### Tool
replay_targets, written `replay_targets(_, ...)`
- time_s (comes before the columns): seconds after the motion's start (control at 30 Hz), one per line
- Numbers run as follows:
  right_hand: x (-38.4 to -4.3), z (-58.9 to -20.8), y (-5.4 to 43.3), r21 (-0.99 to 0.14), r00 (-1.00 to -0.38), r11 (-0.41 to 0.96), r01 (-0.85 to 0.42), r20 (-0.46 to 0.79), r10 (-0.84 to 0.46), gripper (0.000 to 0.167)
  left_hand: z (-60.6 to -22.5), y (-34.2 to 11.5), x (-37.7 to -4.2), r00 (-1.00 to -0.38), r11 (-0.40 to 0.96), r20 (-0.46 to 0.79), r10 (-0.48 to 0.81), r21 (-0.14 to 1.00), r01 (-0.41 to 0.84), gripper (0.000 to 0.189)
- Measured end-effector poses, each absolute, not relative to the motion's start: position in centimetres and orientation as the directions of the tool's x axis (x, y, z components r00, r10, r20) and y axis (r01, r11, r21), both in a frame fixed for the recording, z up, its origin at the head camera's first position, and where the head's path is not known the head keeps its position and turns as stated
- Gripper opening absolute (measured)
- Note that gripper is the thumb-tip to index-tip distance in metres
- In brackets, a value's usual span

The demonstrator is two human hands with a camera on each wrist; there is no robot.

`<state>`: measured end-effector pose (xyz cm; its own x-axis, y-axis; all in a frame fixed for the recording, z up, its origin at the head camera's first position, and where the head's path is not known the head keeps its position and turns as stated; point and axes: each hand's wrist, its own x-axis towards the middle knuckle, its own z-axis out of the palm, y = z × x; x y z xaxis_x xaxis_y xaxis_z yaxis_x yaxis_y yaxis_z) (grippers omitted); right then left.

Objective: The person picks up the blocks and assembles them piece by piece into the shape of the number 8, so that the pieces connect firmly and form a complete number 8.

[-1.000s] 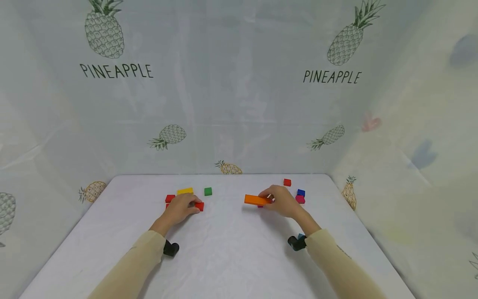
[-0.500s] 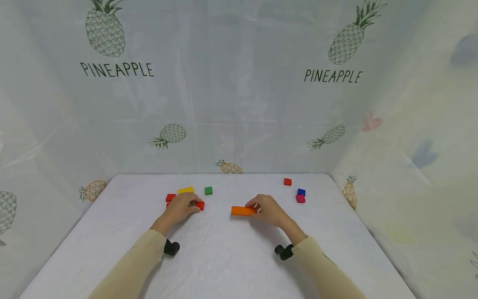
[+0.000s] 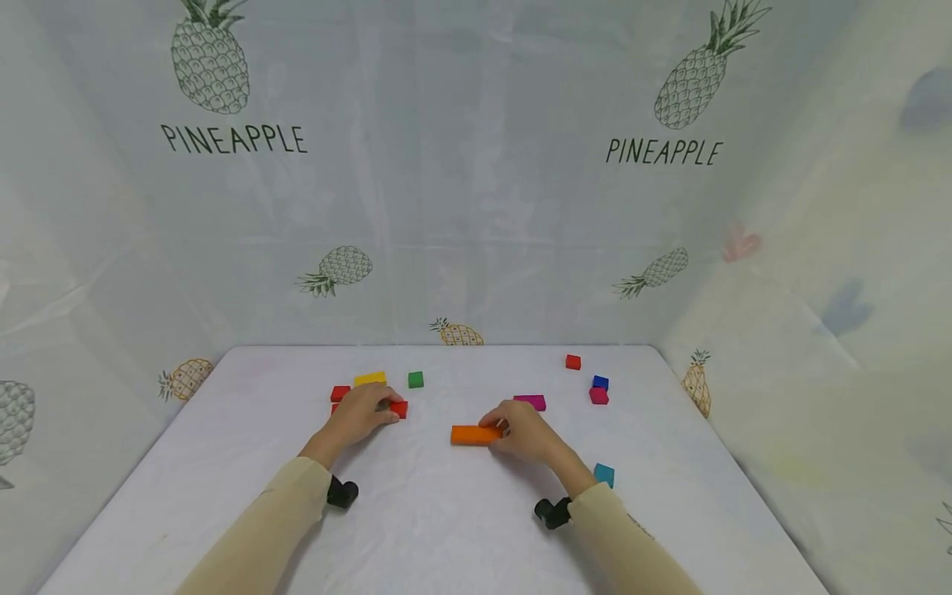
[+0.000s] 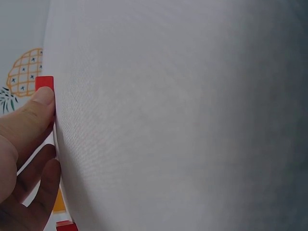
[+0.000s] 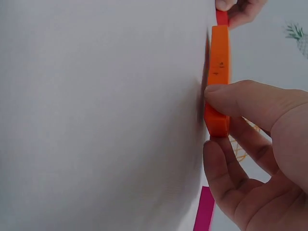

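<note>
In the head view my right hand (image 3: pixel 523 431) pinches a long orange block (image 3: pixel 472 435) near its right end, close over the white table. The right wrist view shows the thumb on the near side of that orange block (image 5: pixel 220 72). On the left, my left hand (image 3: pixel 360 413) pinches a red block (image 3: pixel 399 410) whose right end shows past the fingers. In the left wrist view the thumb presses on this red block (image 4: pixel 44 83). Behind the left hand lie a yellow block (image 3: pixel 370 378) and another red block (image 3: pixel 340 393). A green block (image 3: pixel 416 379) sits nearby.
A magenta block (image 3: pixel 530 402) lies behind the right hand, and a light blue block (image 3: pixel 605 474) beside the right forearm. At the back right are a small red block (image 3: pixel 573 362), a blue block (image 3: pixel 601 382) and a crimson block (image 3: pixel 598 396). A pineapple-print sheet (image 3: pixel 476 207) hangs behind.
The right hand has brought the orange block left, nearer and lower to the table. The magenta and light blue blocks have come into fuller view. My left hand has stayed in place.
</note>
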<state>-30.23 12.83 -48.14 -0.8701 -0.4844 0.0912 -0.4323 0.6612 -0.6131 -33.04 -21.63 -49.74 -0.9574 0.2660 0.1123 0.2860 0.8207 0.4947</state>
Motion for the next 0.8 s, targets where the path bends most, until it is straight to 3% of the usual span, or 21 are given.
replay_targets(0.8, -30.89, -49.26, 13.01, -0.686, -0.87, 0.628, -0.368, 0.015, -0.494, 0.031, -49.43, -21.52, -33.01, -0.953, 0.815, 0.127, 0.275, 0.495, 0.301, 0.033)
